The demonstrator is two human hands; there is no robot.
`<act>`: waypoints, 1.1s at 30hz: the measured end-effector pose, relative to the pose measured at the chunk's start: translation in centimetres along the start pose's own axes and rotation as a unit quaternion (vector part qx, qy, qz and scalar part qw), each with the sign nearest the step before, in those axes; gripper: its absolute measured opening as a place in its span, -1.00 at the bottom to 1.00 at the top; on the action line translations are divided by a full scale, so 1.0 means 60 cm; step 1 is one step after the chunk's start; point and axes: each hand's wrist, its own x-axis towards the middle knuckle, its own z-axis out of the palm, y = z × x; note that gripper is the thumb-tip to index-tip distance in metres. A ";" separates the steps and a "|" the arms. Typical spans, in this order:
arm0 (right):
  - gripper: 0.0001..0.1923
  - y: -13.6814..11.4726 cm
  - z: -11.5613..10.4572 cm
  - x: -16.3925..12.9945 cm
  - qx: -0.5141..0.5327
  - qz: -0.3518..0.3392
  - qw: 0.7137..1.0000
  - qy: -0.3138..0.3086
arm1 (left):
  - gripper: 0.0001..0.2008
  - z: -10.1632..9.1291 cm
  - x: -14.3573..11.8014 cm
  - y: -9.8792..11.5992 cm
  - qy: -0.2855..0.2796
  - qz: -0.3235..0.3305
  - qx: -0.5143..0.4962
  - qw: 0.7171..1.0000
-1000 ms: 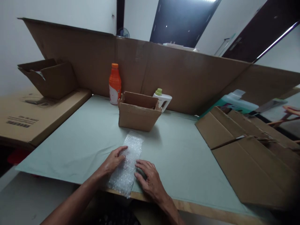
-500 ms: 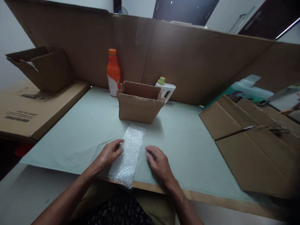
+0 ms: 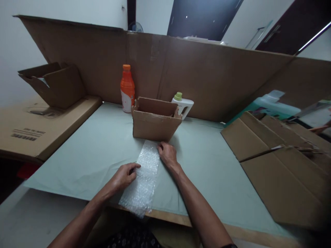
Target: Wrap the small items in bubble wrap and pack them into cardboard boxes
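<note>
A long strip of clear bubble wrap (image 3: 147, 179) lies flat on the pale green cloth, its near end hanging over the table's front edge. My left hand (image 3: 126, 176) rests at the strip's left side, open, with index finger and thumb apart over the plastic. At the far right corner of the wrap, my right hand (image 3: 168, 153) has its fingers curled and pressed together on the edge. Just beyond the strip stands an open cardboard box (image 3: 155, 127), whose inside is mostly hidden by its front wall.
Behind the box stand an orange bottle (image 3: 127, 88) and a white jug with a green cap (image 3: 184, 105). At left, an open carton (image 3: 64, 84) sits on a large flat box (image 3: 23, 127). Cardboard boxes (image 3: 281, 182) and a teal container (image 3: 274, 106) occupy the right; a cardboard panel (image 3: 212, 75) lines the back.
My right hand has moved forward to the wrap's far right corner and its fingers have closed there. My left hand stays at the left side. The camera view has tilted up slightly.
</note>
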 end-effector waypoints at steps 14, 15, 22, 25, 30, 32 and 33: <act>-0.75 0.019 0.013 0.023 -0.007 0.004 1.000 0.025 | -0.54 0.033 -0.018 0.016 0.033 -0.036 -0.082 0.995; -0.76 0.019 0.010 0.023 -0.007 0.000 1.000 0.028 | -0.54 0.037 -0.018 0.014 0.032 -0.041 -0.073 0.996; -0.70 -0.007 -0.012 -0.049 -0.006 -0.090 0.993 0.070 | -0.54 0.031 -0.011 0.001 0.031 -0.030 -0.011 0.999; -0.84 -0.021 -0.002 -0.091 -0.008 -0.157 0.987 0.037 | -0.56 0.023 -0.008 0.004 0.036 -0.024 0.027 0.999; -0.90 -0.018 0.001 -0.119 -0.010 -0.183 0.983 0.024 | -0.55 0.015 -0.007 0.018 0.031 -0.009 0.076 0.997; -0.87 -0.012 -0.007 -0.127 -0.008 -0.182 0.983 0.031 | -0.54 0.013 -0.009 0.024 0.025 -0.003 0.085 0.996; -0.84 -0.010 -0.010 -0.130 -0.006 -0.183 0.982 0.035 | -0.54 0.012 -0.010 0.026 0.023 0.000 0.088 0.996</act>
